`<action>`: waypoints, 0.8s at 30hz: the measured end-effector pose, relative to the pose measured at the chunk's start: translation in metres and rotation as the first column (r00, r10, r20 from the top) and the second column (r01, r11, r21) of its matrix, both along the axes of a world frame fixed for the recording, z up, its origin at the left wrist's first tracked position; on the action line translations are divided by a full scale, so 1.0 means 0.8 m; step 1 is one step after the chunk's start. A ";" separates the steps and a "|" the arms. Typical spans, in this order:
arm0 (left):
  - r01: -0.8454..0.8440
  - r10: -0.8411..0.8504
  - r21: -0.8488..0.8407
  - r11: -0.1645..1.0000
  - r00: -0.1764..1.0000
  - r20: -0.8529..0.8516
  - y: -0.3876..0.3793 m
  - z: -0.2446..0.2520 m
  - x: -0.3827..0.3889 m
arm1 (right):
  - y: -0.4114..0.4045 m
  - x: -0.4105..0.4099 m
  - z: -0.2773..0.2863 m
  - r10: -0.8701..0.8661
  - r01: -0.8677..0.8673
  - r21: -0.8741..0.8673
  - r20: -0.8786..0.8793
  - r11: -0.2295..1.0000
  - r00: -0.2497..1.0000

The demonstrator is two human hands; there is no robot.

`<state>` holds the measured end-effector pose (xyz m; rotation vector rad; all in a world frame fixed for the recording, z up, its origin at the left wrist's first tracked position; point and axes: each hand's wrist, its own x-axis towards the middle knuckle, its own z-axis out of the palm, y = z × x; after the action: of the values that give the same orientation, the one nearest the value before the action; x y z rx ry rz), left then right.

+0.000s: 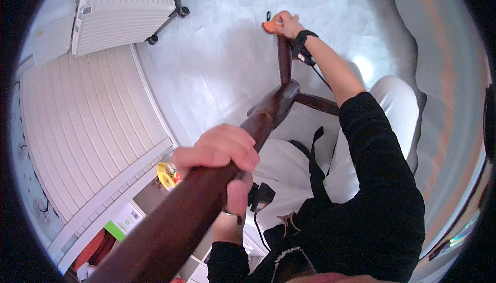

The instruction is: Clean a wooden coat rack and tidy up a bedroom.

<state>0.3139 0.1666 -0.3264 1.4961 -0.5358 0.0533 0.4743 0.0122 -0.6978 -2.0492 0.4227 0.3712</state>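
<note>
A thick, dark brown wooden post [170,209] rises from the floor towards the camera, with legs spreading at its base. My left hand [223,153] is wrapped around the post's upper part, its thumb on the near side. Farther off, my right hand [286,25] grips an orange cloth [271,27] at the outer end of one dark wooden leg [285,60]. Another leg [317,103] passes beneath my right forearm. A black strap with a small device [304,50] circles my right wrist; a similar device [263,197] is by my left wrist.
A white ribbed suitcase [124,19] stands at the upper left beside a wheeled black base [168,21]. Below it is a white slatted cabinet door [89,128], with open shelves holding a white and green box [124,221]. A grey curtain [438,69] hangs at the right.
</note>
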 end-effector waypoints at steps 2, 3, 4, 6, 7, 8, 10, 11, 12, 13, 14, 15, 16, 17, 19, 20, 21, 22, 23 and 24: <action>0.016 -0.017 -0.114 0.993 1.000 -0.005 -0.028 0.001 0.003 | -0.056 -0.017 -0.029 -0.044 0.041 0.260 0.005 0.965 0.999; 0.045 -0.044 -0.171 0.984 0.999 0.008 -0.042 -0.002 0.002 | -0.081 -0.037 -0.044 -0.190 0.115 0.344 0.192 0.932 0.963; 0.042 -0.040 -0.161 0.986 0.999 0.020 -0.035 -0.003 0.003 | -0.060 -0.045 -0.037 -0.215 0.140 0.471 0.109 0.871 0.971; 0.023 -0.019 -0.113 0.993 0.999 0.033 -0.026 0.001 0.007 | -0.032 -0.058 -0.018 -0.215 0.162 0.597 0.018 0.786 0.977; 0.005 -0.001 -0.091 0.996 0.999 0.044 -0.012 0.004 0.009 | 0.004 -0.065 0.004 -0.185 0.143 0.630 0.001 0.764 0.983; -0.026 0.030 -0.066 0.997 0.998 0.050 0.000 0.005 0.011 | 0.026 -0.073 0.026 -0.120 0.170 0.664 -0.121 0.728 0.985; 0.017 -0.013 -0.164 0.986 1.000 0.023 -0.035 0.002 0.022 | -0.041 -0.098 0.008 -0.132 0.109 0.612 -0.007 0.784 0.991; 0.022 -0.017 -0.171 0.985 0.999 0.030 -0.037 0.006 0.027 | -0.037 -0.108 0.018 -0.136 0.120 0.644 -0.025 0.755 0.990; -0.008 0.013 -0.138 0.990 0.999 0.038 -0.025 0.006 0.031 | -0.014 -0.117 0.040 -0.090 0.111 0.700 -0.067 0.706 0.994; -0.029 0.035 -0.122 0.992 0.998 0.044 -0.022 0.011 0.037 | -0.005 -0.128 0.058 -0.162 0.101 0.798 -0.005 0.594 0.987; -0.014 0.019 -0.116 0.993 0.999 0.042 -0.016 0.011 0.044 | -0.004 -0.129 0.075 -0.092 0.124 0.740 -0.085 0.661 0.992; -0.021 0.027 -0.128 0.992 0.999 0.046 -0.016 0.016 0.048 | -0.008 -0.130 0.090 -0.029 0.136 0.671 -0.168 0.729 0.985; -0.046 0.052 -0.115 0.992 0.997 0.051 -0.014 0.017 0.054 | -0.010 -0.128 0.117 -0.009 0.175 0.710 -0.231 0.681 0.973; -0.075 0.080 -0.099 0.992 0.995 0.055 -0.010 0.017 0.059 | -0.005 -0.125 0.128 0.009 0.152 0.712 -0.217 0.686 0.976; -0.067 0.067 -0.133 0.989 0.998 0.000 -0.019 0.014 0.062 | -0.026 -0.141 0.123 -0.183 0.316 0.798 -0.258 0.513 0.949; -0.046 0.045 -0.138 0.989 0.999 -0.015 -0.023 0.016 0.066 | -0.039 -0.146 0.117 -0.245 0.381 0.777 -0.295 0.502 0.924; -0.075 0.074 -0.098 0.992 0.997 -0.017 0.000 0.023 0.069 | -0.019 -0.138 0.166 -0.146 0.383 0.655 -0.387 0.652 0.911; -0.045 0.043 -0.104 0.994 0.999 -0.017 -0.021 0.025 0.069 | -0.061 -0.145 0.133 -0.220 0.361 0.811 -0.289 0.460 0.932; -0.007 0.005 -0.149 0.989 1.000 -0.019 -0.043 0.028 0.066 | -0.107 -0.155 0.105 -0.311 0.277 0.926 -0.191 0.258 0.931; -0.021 0.019 -0.127 0.992 1.000 -0.016 -0.032 0.018 0.059 | -0.090 -0.158 0.116 -0.409 0.364 0.931 -0.320 0.032 0.854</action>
<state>0.3608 0.1406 -0.3123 1.3768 -0.4959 0.0903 0.3480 -0.0600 -0.6049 -0.5083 0.5014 0.1536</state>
